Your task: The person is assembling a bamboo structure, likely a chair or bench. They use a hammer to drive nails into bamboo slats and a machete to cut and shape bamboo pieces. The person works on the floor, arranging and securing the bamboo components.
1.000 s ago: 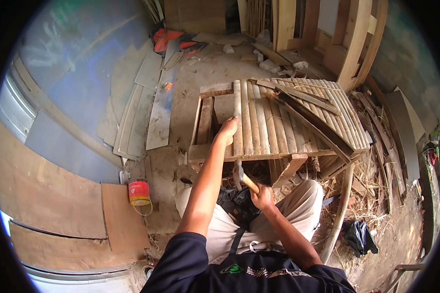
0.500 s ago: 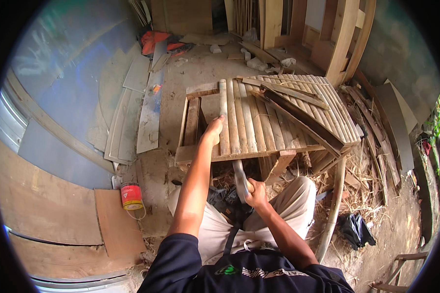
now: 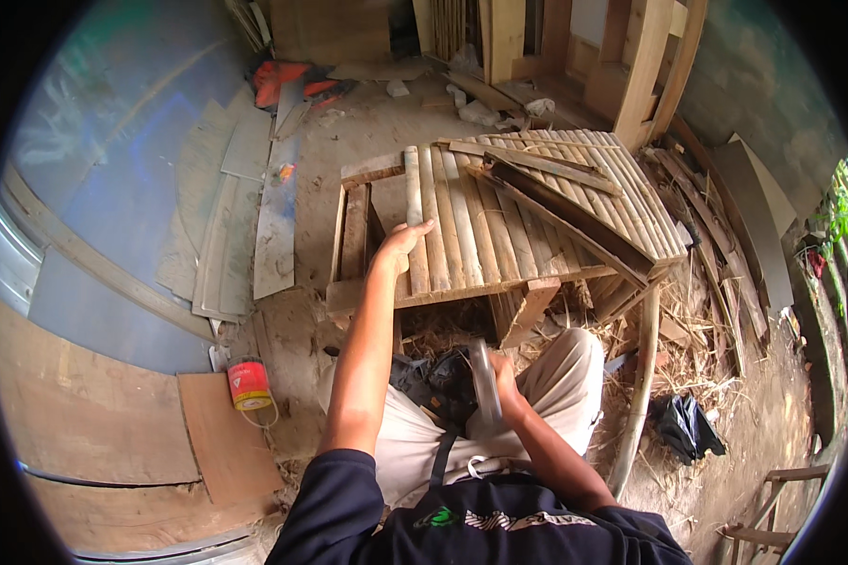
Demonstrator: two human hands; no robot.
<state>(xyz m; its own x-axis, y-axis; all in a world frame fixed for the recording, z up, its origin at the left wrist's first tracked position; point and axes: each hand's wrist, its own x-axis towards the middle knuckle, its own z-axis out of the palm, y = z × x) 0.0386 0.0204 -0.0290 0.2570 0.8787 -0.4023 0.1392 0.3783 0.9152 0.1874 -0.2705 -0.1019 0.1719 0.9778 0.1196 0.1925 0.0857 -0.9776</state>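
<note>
A low wooden frame (image 3: 349,299) stands before me, topped with a row of bamboo slats (image 3: 476,221). My left hand (image 3: 403,245) grips the leftmost slat close to its near end, thumb and fingers lying across it. Below the frame's front edge, over my lap, my right hand (image 3: 506,386) is closed round the handle of a hammer (image 3: 484,381). Its grey metal head is upright and slightly blurred, apart from the frame. The fingers hide most of the handle.
Two loose wooden pieces, a channel-shaped beam (image 3: 575,221) and a thin strip (image 3: 546,165), lie across the slats. A red can (image 3: 249,384) stands at left. A black plastic bag (image 3: 686,428) and straw lie at right. Boards lean along the walls.
The hammer has come down and back from the frame's underside edge toward my lap. My left hand's fingers now reach further over the slat. The view has shifted slightly.
</note>
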